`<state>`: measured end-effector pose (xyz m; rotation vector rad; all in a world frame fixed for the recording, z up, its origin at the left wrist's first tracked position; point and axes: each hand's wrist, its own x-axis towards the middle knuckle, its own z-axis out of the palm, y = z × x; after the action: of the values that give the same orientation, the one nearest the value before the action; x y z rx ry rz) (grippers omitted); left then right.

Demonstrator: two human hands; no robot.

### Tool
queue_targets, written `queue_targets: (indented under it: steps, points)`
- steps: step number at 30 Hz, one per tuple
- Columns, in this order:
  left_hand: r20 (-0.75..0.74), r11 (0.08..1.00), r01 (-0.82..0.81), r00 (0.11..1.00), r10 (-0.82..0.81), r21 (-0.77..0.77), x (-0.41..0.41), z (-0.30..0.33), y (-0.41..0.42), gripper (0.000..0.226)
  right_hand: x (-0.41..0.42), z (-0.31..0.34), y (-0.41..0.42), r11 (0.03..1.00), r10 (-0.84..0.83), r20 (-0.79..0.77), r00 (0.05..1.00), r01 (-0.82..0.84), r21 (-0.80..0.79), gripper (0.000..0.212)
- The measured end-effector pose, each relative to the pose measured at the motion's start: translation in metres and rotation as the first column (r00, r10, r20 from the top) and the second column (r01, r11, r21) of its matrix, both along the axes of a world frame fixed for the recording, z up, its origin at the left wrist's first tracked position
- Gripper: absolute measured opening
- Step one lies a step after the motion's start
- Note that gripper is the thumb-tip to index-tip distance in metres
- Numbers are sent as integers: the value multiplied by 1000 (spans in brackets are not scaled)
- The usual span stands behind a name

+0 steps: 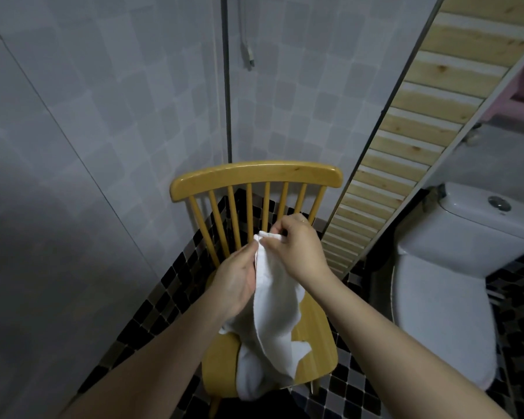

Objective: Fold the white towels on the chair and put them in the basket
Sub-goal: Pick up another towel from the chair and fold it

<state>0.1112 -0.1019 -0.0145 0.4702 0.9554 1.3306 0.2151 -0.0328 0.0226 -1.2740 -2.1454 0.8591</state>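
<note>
Both hands raised over the wooden chair (256,176), working one white towel (273,303). Right hand (297,246) pinches the towel's top edge between thumb and curled fingers, near the chair's spindles. Left hand (236,282) grips the cloth just below, fingers wrapped into the fold. Towel hangs from both hands and drapes down onto the seat, bunched at the front edge; possibly a second towel beneath, hard to separate. White toilet (448,282) to the right. Checkered tile floor (357,394) below.
</note>
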Motion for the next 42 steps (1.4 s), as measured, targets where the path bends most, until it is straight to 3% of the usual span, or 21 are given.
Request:
queue_targets:
  steps: [4, 9, 11, 13, 15, 17, 19, 21, 23, 24, 25, 26, 27, 29, 31, 35, 37, 38, 40, 41, 42]
  points:
    - [-299, 998, 57, 953, -53, 4, 1, 8, -7, 25, 4, 5, 4, 974, 79, -122, 989, -103, -203, 21]
    - [-621, 993, 64, 783, 8, 94, -18, 37, -1, 24, 16, 11, 7, 868, 207, -304, 930, -318, -381, 21]
    - [-755, 985, 69, 651, 77, 160, -25, 51, 8, 27, 20, 15, 11, 758, 272, -372, 888, -436, -485, 15]
    - [-877, 974, 89, 457, 145, 207, -27, 71, 18, 25, 21, 25, 15, 667, 281, -423, 861, -492, -560, 17]
    - [-845, 951, 54, 477, 243, 304, -32, 96, 28, 22, 20, 37, 20, 620, 296, -396, 869, -490, -612, 31]
    - [-758, 921, -15, 563, 330, 390, -40, 123, 34, 18, 21, 50, 24, 619, 386, -269, 882, -464, -634, 43]
    - [-695, 887, -52, 602, 394, 459, -50, 149, 35, 33, 25, 69, 32, 663, 474, -93, 875, -424, -617, 42]
    - [-635, 854, -62, 641, 430, 516, -57, 166, 33, 38, 26, 95, 41, 810, 426, 51, 903, -356, -467, 36]
    - [-620, 848, -34, 667, 413, 529, -57, 172, 31, 35, 24, 110, 55, 982, 180, 64, 982, -175, -65, 29]
    - [-612, 850, -32, 679, 405, 526, -57, 172, 31, 34, 21, 114, 60, 974, 26, 61, 998, -39, 223, 23]
    - [-596, 853, -50, 694, 404, 520, -57, 168, 31, 33, 18, 110, 63, 891, -122, 57, 991, 84, 446, 20]
    - [-574, 851, -87, 702, 422, 518, -59, 164, 31, 33, 17, 106, 62, 816, -209, 23, 978, 161, 556, 20]
    - [-573, 846, -123, 684, 452, 519, -60, 160, 31, 32, 16, 96, 59, 803, -204, 12, 979, 161, 573, 24]
    - [-608, 843, -188, 616, 501, 505, -62, 148, 35, 29, 19, 72, 55, 904, -12, 117, 993, -39, 426, 33]
    - [-647, 866, -241, 584, 490, 439, -62, 132, 40, 29, 28, 55, 53, 973, 175, 194, 965, -200, 113, 38]
    - [-517, 886, -365, 720, 462, 285, -60, 123, 45, 27, 49, 54, 51, 875, 384, -49, 922, -380, -300, 34]
    - [-359, 884, -428, 808, 468, 190, -64, 131, 49, 34, 59, 61, 45, 750, 363, -230, 903, -430, -502, 19]
    - [-300, 886, -438, 834, 464, 154, -67, 135, 53, 34, 63, 62, 43, 664, 320, -333, 887, -461, -589, 22]
    - [-232, 883, -458, 853, 468, 99, -67, 143, 61, 30, 68, 61, 41, 539, 198, -496, 845, -517, -665, 14]
    - [-206, 882, -465, 858, 471, 78, -65, 148, 64, 30, 67, 60, 44, 558, 151, -489, 859, -482, -675, 9]
    - [-157, 892, -448, 879, 451, 58, -63, 151, 65, 32, 63, 60, 48, 654, 137, -410, 902, -393, -647, 11]
